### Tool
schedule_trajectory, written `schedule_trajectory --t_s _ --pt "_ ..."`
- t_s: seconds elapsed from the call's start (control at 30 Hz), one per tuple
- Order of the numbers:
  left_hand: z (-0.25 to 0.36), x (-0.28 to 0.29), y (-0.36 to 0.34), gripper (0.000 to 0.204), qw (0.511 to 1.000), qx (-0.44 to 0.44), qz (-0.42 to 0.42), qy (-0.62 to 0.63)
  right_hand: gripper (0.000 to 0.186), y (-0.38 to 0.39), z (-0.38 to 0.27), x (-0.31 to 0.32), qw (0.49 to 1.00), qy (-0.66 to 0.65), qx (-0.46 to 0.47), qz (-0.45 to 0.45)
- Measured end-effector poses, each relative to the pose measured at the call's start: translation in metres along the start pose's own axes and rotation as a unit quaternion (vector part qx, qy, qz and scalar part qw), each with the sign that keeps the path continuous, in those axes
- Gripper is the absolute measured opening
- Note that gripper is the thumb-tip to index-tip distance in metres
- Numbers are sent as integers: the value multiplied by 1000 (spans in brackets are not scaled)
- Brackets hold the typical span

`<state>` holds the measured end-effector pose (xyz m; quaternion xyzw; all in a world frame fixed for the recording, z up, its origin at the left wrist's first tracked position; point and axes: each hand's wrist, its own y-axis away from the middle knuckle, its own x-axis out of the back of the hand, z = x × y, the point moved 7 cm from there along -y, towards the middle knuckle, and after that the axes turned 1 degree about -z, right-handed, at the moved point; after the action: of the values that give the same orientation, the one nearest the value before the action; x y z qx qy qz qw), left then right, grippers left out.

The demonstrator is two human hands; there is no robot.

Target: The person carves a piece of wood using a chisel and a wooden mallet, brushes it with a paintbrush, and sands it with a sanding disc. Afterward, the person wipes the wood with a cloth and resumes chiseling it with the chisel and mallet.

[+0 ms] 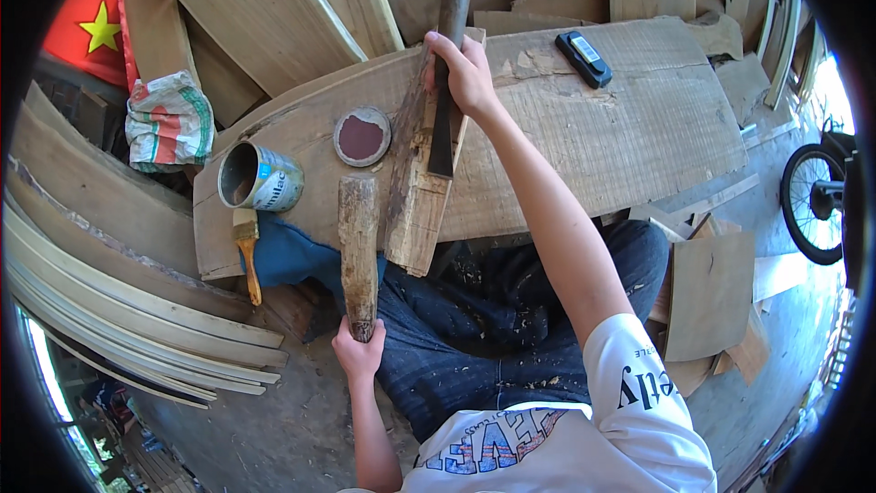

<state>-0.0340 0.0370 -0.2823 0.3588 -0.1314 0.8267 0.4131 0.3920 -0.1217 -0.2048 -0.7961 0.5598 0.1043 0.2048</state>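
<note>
My right hand [463,76] is closed around a dark chisel [441,141], whose thick round handle rises past my fingers. The chisel's blade tip rests on a rough wood block [415,242], lying lengthwise toward me over a broad plank, with a cut hollow along its face. In my left hand [359,350] I grip a worn wooden mallet [359,228] by its narrow lower end. Its thick end points away from me, left of the block and apart from the chisel.
On the broad plank [566,155] stand a tin can [278,183], a round dish of dark red stuff [362,137] and a black device [584,59]. A paintbrush [246,242] leans by the can. Curved boards [137,292] crowd the left; a bicycle wheel [814,204] stands right.
</note>
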Motion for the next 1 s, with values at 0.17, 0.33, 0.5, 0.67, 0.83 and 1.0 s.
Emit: schedule_trajectory --t_s 0.17,0.33,0.5,0.67,0.83,1.0 --pt "13 2 -2 30 1000 -20 20 4 24 1 -1 -5 997 70 10 -9" --pt "10 2 0 33 1000 7 1 -9 19 14 -6 -17 994 77 4 -72" --pt "8 2 1 34 993 47 -62 89 21 48 9 -42 972 107 -48 -201" --pt "44 29 -13 24 959 64 -127 245 20 62 2 -53 969 99 -53 -222" --pt "175 116 -64 51 955 -114 -67 264 18 60 1 -51 967 119 -58 -219" --pt "283 146 -122 64 954 -172 -126 211 14 64 -7 -54 965 117 -49 -228"
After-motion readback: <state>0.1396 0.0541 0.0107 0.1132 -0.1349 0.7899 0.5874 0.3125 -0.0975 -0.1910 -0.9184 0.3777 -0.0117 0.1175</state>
